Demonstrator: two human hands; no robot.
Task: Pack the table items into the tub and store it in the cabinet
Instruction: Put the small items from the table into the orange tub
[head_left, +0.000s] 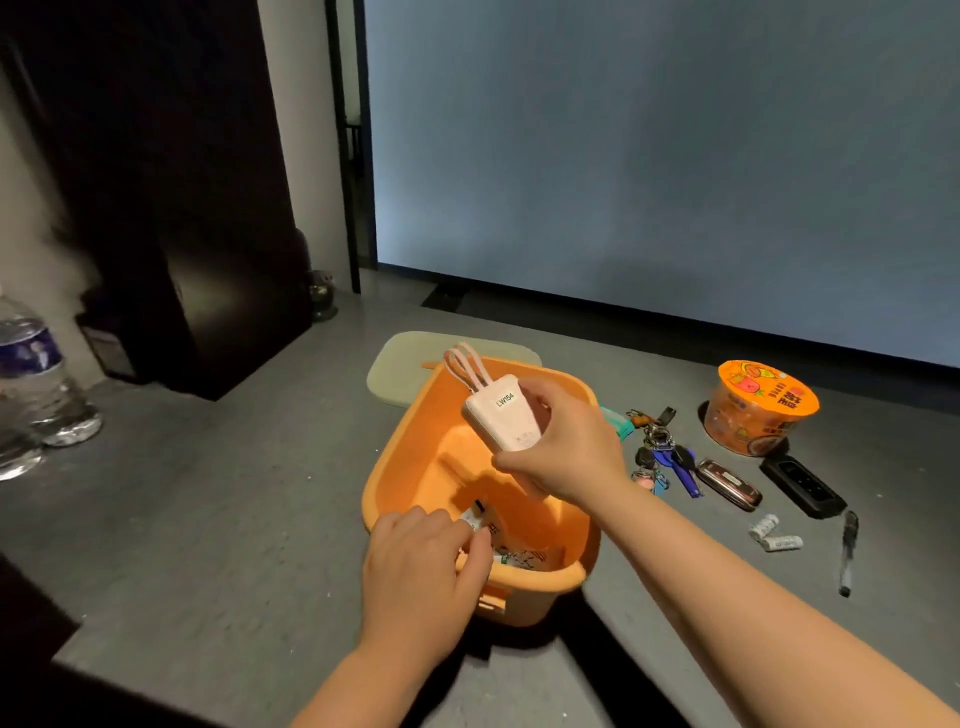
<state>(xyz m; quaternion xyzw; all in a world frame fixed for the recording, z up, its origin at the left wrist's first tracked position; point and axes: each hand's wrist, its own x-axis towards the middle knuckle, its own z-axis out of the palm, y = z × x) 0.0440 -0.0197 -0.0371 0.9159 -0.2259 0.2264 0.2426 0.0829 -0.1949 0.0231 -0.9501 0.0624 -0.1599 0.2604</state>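
Note:
An orange tub (410, 457) stands on the grey table. My right hand (566, 447) grips a pale pink power bank (501, 415) with looped cables, held above the tub's inside. My left hand (421, 566) rests on the tub's near rim, its fingers pinching a small white packet (475, 519) just inside. To the right of the tub lie a bunch of keys (662, 452), a brown flip phone (727, 483), a black remote (802, 486), two white batteries (774, 535), a black pen (848, 551) and an orange instant noodle bowl (761, 408).
A beige lid (400, 369) lies behind the tub. Two water bottles (36, 384) stand at the far left. A dark cabinet (171, 208) rises at the back left, and a large pale screen (649, 156) fills the wall behind the table.

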